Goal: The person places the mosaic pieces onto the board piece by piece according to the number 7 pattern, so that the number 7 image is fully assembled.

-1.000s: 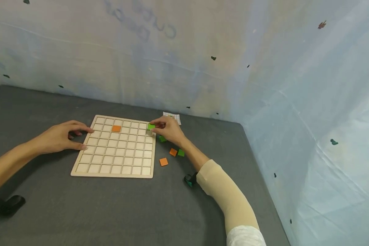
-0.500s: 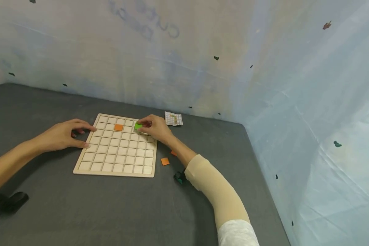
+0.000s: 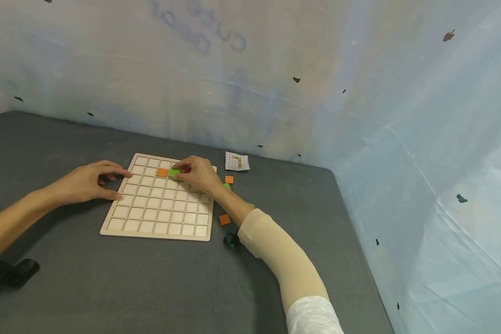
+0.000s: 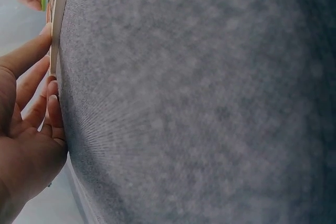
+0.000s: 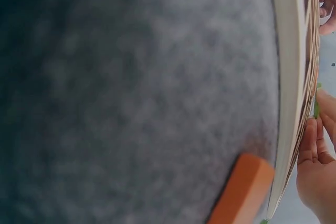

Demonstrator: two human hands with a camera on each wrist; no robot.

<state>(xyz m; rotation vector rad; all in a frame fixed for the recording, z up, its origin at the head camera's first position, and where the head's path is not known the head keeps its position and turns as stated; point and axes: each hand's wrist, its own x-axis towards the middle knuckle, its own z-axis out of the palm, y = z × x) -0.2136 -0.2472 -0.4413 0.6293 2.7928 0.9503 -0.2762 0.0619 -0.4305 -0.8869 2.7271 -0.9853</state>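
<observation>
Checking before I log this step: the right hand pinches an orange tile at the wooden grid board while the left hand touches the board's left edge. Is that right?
Not quite: the right hand pinches a green tile, not an orange one, as the head view shows. It is at the wooden grid board, and the left hand touches the board's left edge, as you say.

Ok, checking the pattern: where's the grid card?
In the head view, the printed grid card lies right of the wooden grid board, beyond an orange tile.
</observation>
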